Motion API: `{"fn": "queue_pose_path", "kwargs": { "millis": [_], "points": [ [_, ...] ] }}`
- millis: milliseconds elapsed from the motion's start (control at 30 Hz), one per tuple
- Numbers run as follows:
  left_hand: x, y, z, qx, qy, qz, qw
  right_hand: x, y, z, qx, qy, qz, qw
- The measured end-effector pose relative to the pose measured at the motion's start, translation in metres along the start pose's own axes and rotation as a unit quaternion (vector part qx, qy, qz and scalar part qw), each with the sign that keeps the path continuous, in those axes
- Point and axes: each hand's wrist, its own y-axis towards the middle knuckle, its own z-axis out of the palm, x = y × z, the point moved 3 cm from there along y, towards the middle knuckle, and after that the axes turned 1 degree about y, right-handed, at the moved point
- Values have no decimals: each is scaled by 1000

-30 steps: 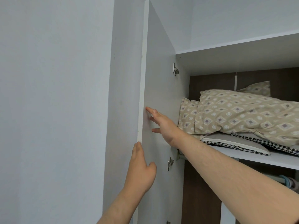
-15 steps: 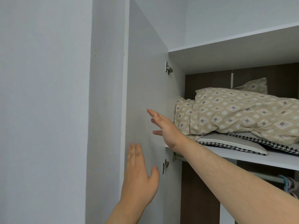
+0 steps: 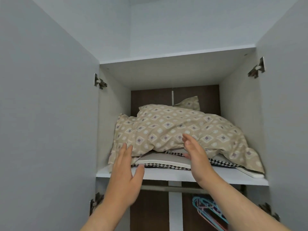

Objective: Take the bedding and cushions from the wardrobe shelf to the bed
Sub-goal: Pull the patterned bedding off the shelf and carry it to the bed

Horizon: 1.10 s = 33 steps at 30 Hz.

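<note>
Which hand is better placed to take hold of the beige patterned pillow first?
Probably the right hand: its fingertips reach the pillow front. The left hand sits lower, before the shelf edge.

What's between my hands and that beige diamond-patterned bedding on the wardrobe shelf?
Nothing visible. Both doors stand open, and the left hand and right hand reach, open, toward the beige diamond-patterned bedding, which lies on black-and-white houndstooth cushions on the white shelf.

Both wardrobe doors stood wide, leaving the shelf front unobstructed; the patterned pillow filled most of the bay, with open room above it.
</note>
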Motion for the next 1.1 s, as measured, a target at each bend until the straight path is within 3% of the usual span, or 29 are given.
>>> {"fn": "queue_pose_path", "kwargs": {
  "millis": [233,433,567,900,1000,1100],
  "points": [
    [-43,65,75,-4,-70,27,997,-8,17,-88,-66,-117,-10,991],
    [-44,116,130,2,-69,16,997,-23,45,-140,-117,-276,-12,954],
    [-21,157,162,19,-11,-6,1000,-44,75,-169,-181,-322,10,929],
    [46,307,200,-72,196,-14,978,-89,202,-194,-294,-379,92,873],
    [59,344,222,-8,187,-90,978,-100,236,-208,-326,-403,123,847],
    [70,362,248,88,175,-127,972,-116,264,-219,-304,-411,185,839]
  ]
}}
